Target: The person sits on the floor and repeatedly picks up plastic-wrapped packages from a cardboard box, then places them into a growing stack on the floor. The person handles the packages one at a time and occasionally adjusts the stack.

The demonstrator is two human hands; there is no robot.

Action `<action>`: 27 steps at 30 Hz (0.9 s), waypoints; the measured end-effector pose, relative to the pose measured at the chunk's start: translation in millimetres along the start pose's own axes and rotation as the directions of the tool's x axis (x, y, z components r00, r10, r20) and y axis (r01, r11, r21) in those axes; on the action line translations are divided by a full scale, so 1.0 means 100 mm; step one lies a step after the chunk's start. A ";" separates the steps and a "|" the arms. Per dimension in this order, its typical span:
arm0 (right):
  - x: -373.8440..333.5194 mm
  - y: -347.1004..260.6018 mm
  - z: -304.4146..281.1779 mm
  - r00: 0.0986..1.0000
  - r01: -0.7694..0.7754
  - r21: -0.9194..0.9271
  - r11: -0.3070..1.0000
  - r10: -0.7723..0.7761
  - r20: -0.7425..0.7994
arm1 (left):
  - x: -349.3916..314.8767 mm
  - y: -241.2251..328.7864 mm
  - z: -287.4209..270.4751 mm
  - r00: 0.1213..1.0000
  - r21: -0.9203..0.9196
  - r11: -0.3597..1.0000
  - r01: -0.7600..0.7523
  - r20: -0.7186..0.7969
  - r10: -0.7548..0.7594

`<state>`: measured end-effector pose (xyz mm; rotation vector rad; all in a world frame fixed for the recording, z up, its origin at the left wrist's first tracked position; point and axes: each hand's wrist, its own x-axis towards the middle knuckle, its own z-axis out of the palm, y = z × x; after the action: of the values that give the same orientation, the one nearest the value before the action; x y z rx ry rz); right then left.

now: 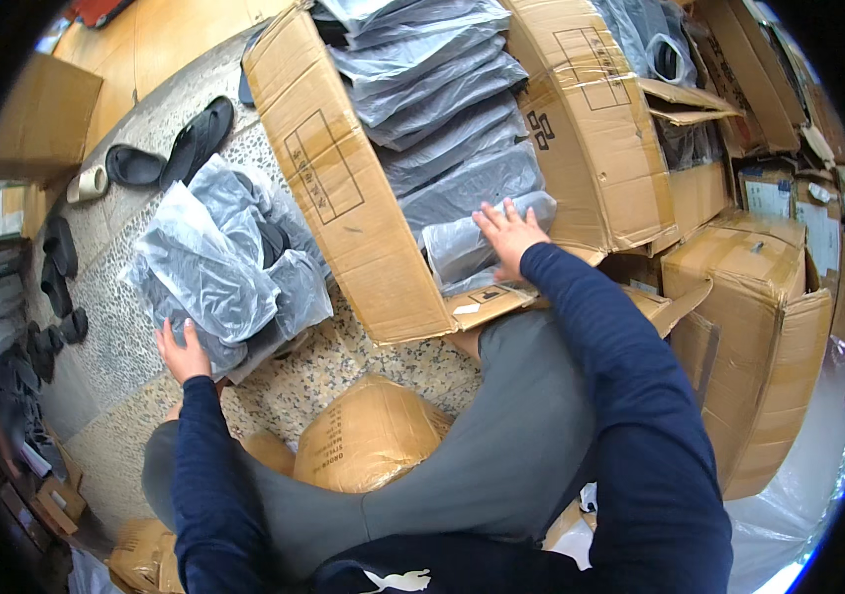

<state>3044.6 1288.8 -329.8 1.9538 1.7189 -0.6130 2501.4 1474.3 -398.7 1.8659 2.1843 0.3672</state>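
Note:
My right hand (513, 238) lies with fingers spread on the nearest clear plastic bag (457, 247) in an open cardboard box (343, 208). A row of grey-looking items in similar bags (442, 89) fills the box behind it. On the floor to the left lies a loose pile of clear plastic bags (209, 262) with dark footwear-like shapes inside. At the pile's near edge, my left hand (185, 353) touches the plastic with its fingers extended. What exactly the bags hold is blurred by the plastic.
Black slippers (197, 139) and a beige one (88, 185) lie on the floor at the far left. A taped carton (368, 436) sits between my legs. More cartons (739, 287) stack up on the right, and another bagged-goods box (591, 119) adjoins the open one.

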 end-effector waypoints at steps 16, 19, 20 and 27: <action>0.94 0.09 -0.45 0.988 0.092 0.008 0.996 -0.093 0.120 | -1.36 3.32 -0.79 0.363 -0.780 0.366 -0.508 0.192 0.912; 0.78 -0.08 -0.06 0.970 -0.042 0.131 0.990 0.009 0.242 | -1.35 2.91 -1.01 0.318 -0.751 0.483 -0.449 0.371 0.872; 0.68 -0.11 -0.01 0.980 0.013 0.122 0.992 -0.038 0.197 | -1.31 2.73 -1.12 0.394 -0.721 0.534 -0.442 0.378 0.838; 0.35 0.04 0.07 0.988 0.105 -0.050 0.993 -0.099 0.122 | -1.35 1.78 -1.30 0.722 -0.589 0.788 -0.180 0.465 0.512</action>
<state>3052.9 1311.7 -356.1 1.7627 1.7509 -0.6954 2642.2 1363.5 -212.7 1.7556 1.1426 0.3108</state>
